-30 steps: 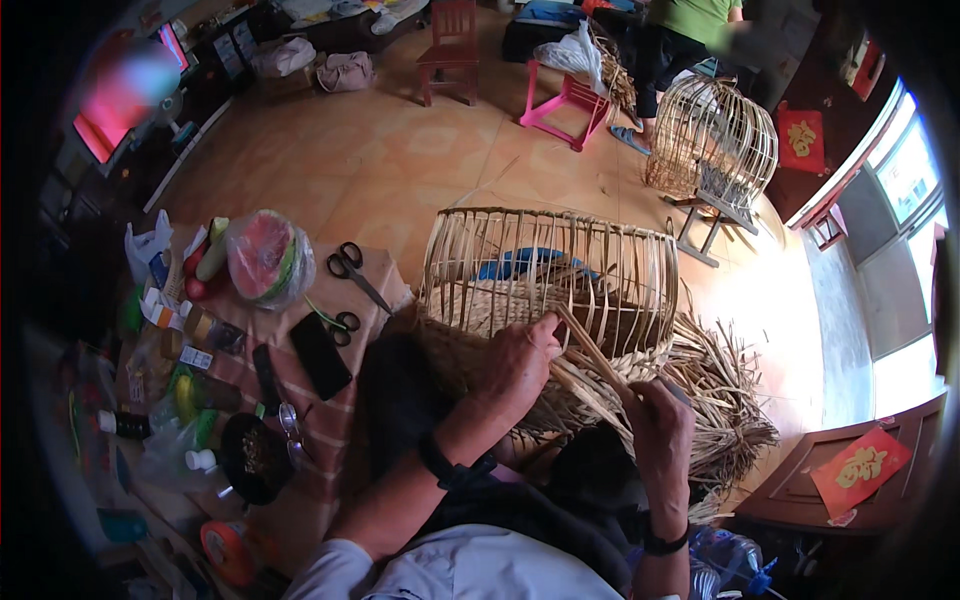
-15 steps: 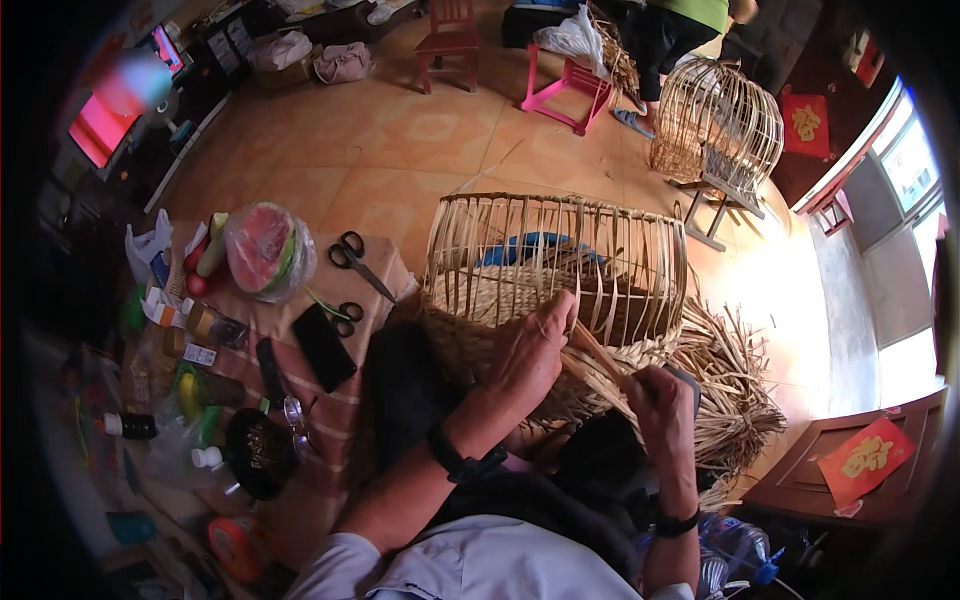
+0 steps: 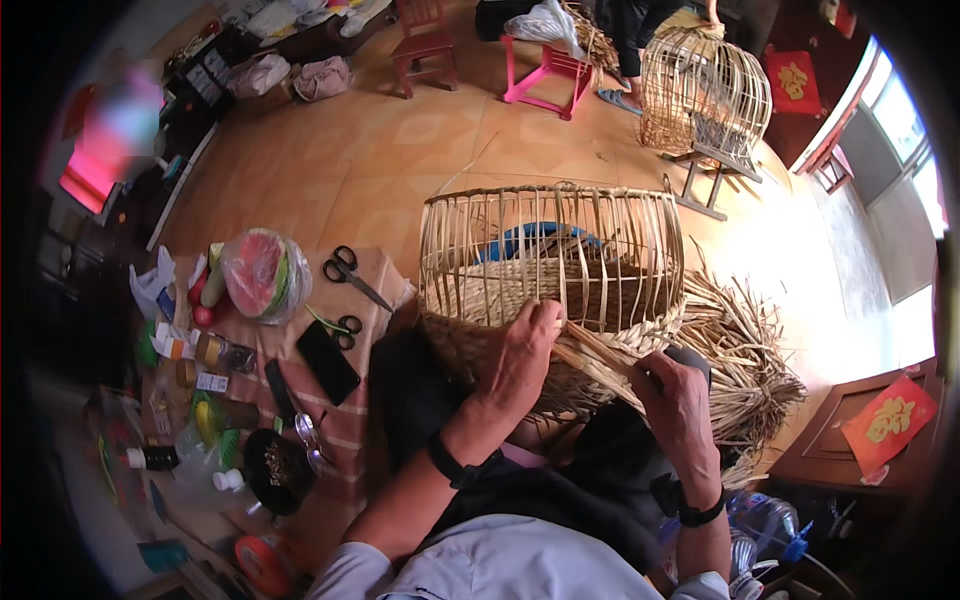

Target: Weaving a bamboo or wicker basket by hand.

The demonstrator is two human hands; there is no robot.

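Observation:
A half-woven basket (image 3: 455,290) rests at my lap, its lower wall densely plaited and its upper part open, with upright strips running to a rim. Something blue (image 3: 520,243) shows inside it. My left hand (image 3: 518,355) is closed at the near wall, pinching the pale dried strands (image 3: 597,362) where they meet the weave. To the right, my right hand (image 3: 677,395) is closed round the loose end of those strands, which stretch between both hands. A heap of dried stalks (image 3: 750,365) lies beyond my right hand, beside the basket.
At left, a cloth-covered table (image 3: 335,415) bears scissors (image 3: 355,275), a phone (image 3: 328,362), a wrapped watermelon piece (image 3: 262,275), eyeglasses (image 3: 310,442) and a dark bowl (image 3: 275,470). Far right, a person's hand (image 3: 712,15) is above another openwork basket (image 3: 705,100). A pink stool (image 3: 545,85) stands behind.
My right hand has shifted slightly right and its grip has turned, back of the hand more upward. My left hand stays at the wall. The far person's hand now appears above the other basket.

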